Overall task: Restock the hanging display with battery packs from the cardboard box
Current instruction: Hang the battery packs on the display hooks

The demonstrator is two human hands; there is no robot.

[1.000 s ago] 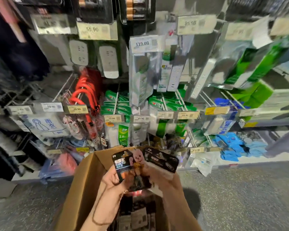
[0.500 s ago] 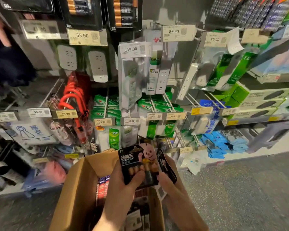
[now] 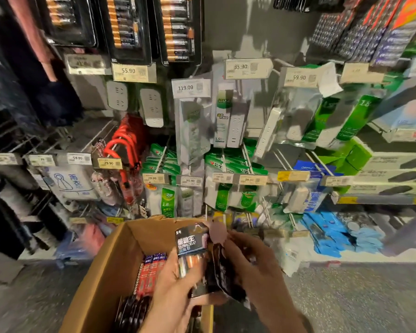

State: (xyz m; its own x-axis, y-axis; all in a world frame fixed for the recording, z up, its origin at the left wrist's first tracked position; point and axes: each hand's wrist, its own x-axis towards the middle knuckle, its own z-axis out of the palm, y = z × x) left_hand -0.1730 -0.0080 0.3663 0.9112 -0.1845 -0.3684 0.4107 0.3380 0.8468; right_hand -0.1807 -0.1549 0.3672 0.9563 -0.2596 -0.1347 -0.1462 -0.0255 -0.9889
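An open cardboard box stands on the floor in front of the display, with red and black battery packs lying inside. Above its right side my left hand grips a black battery pack with copper-topped cells. My right hand holds further black packs fanned behind it. High on the hanging display, large black battery packs hang on hooks above a 55.90 price tag.
Power strips, green-packaged goods and red cables hang on pegs with price tags. Boxes sit on shelves at the right. Blue items lie on the bottom shelf. Grey speckled floor spreads to the right.
The view has tilted up and moved closer, showing more of the hanging battery packs. Both hands keep the packs over the box and have spread them a little apart.
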